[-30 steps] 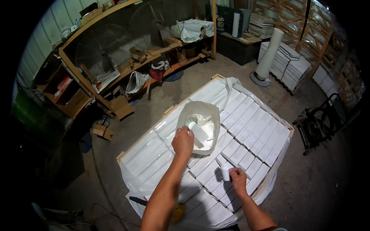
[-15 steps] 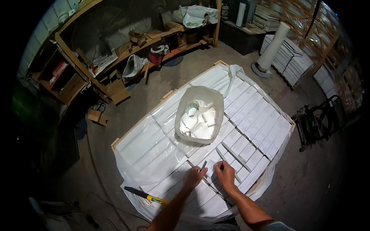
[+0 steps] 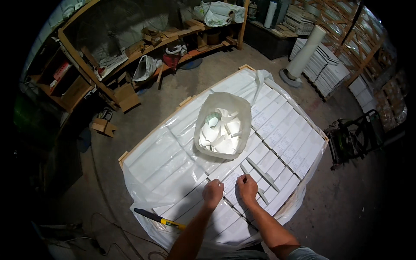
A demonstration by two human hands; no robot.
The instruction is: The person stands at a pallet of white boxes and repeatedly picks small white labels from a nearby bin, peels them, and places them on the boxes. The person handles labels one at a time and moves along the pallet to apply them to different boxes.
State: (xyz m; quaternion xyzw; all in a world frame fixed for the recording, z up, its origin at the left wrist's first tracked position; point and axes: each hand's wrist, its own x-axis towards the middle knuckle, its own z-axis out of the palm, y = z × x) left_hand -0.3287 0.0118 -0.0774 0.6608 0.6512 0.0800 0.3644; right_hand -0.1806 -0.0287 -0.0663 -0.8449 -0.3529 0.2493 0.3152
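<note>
My left hand (image 3: 213,193) is closed, fingers curled, over the white boxes near a dark seam between rows. My right hand (image 3: 247,189) has its fingers pinched together a short way to the right. Between the two lies a white paper label (image 3: 232,186) with writing, seemingly flat against a box top. What either hand pinches is too small to tell. Beyond them a translucent plastic bin (image 3: 245,125) holds crumpled white paper strips (image 3: 220,135) and a pale green roll (image 3: 213,118). Long white boxes (image 3: 284,134) lie in close rows on the pallet.
Clear plastic sheeting (image 3: 167,151) covers the pallet's left part. A black and yellow tool (image 3: 162,220) rests near my left forearm. Thin grey strips (image 3: 263,174) lie right of my right hand. Shelving (image 3: 173,39), a tall wrap roll (image 3: 307,50) and a wheeled black frame (image 3: 353,138) stand around.
Both hands have moved slightly up and apart at the fingertips. The label, earlier raised between the fingers, now looks flat. A dark strip at my left fingers no longer shows.
</note>
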